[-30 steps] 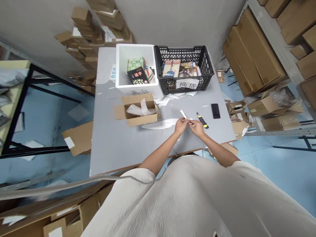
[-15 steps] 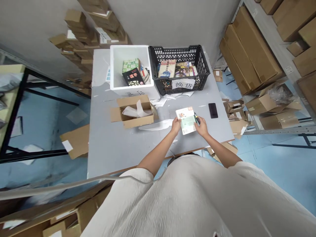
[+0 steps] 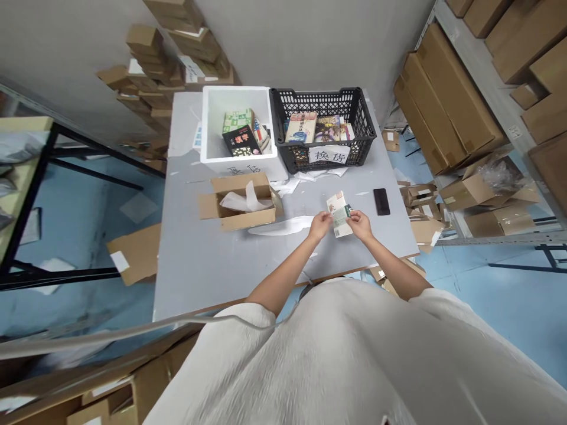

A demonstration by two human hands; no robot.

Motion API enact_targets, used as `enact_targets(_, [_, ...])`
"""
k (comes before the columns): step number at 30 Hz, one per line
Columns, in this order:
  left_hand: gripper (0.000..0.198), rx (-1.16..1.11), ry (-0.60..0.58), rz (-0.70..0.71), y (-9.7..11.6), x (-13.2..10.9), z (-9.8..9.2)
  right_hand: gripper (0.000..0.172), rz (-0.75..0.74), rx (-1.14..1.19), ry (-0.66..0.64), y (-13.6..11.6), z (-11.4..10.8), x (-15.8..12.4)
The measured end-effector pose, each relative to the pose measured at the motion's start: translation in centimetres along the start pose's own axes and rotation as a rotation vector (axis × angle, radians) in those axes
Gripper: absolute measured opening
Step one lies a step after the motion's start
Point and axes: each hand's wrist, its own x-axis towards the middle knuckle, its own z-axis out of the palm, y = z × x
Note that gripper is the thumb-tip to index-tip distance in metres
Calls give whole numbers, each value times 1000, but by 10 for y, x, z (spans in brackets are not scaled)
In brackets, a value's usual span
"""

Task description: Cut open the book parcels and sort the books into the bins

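Note:
A small pale book (image 3: 340,219) with a green panel and a barcode is held tilted above the front right of the table. My right hand (image 3: 360,225) is closed on its right side, thumb over the cover. A small dark object (image 3: 349,208) shows by those fingers; its kind is too small to tell. At the book's left edge, my left hand (image 3: 321,225) has its fingers pinched together. An open cardboard box (image 3: 248,221) with white paper (image 3: 250,199) inside lies to the left. Right of my hands is a black phone (image 3: 381,201).
At the table's back stand a white foam box (image 3: 237,160) and a black plastic crate (image 3: 367,143), both holding books. Torn white paper (image 3: 287,226) lies on the grey table (image 3: 199,265). Shelves with cartons (image 3: 447,100) flank the right; a black-framed rack (image 3: 51,156) stands left.
The book has turned and tilted, so it looks narrower. My left hand has moved slightly right and now pinches at its edge. The camera view has shifted a little.

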Motion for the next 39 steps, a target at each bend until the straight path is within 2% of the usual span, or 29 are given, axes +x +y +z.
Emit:
enact_targets(1, [21,-35,-72,-6,0,-3,4,33,-13,-45,6,0,4,-1])
enact_targets(3, [25,-100,-130,-3,-1,-7,10,27,-56,-159,6,-2,11,-5])
enact_targets(6, [36,-172,-97,5,-3,-10,14,24,-222,-379,-39,-3,19,-14])
enact_targets(9, [40,-240,-53,-3,-7,-8,11,30,-375,-592,-112,-3,23,-21])
enact_targets(12, [36,-270,-14,-25,-13,-4,5,37,-479,-701,-217,2,26,-26])
enact_targets(15, [27,-270,21,-60,-20,-3,1,35,-533,-718,-328,10,27,-27])
enact_targets(19, [17,-242,85,-40,-25,-2,-4,34,-496,-703,-357,17,21,-23])
enact_targets(24, [17,-227,107,-51,-18,-1,-11,23,-418,-629,-232,19,4,-13])
enact_targets(26, [19,-243,111,-63,-13,1,-15,24,-318,-569,-148,18,0,-8])
enact_targets(29, [19,-261,92,-64,-2,5,-22,37,-72,-387,-75,14,-2,-1])
enact_targets(31, [18,-269,63,-47,9,10,-26,44,70,-211,-126,6,-2,4])
enact_targets(33, [19,-282,30,-10,23,18,-28,49,130,-52,-190,-6,-1,11])
enact_targets(35, [24,-297,-2,37,37,27,-29,53,112,60,-194,-22,1,19])
enact_targets(39, [31,-266,-47,100,61,40,-32,56,34,158,-112,-56,8,42])
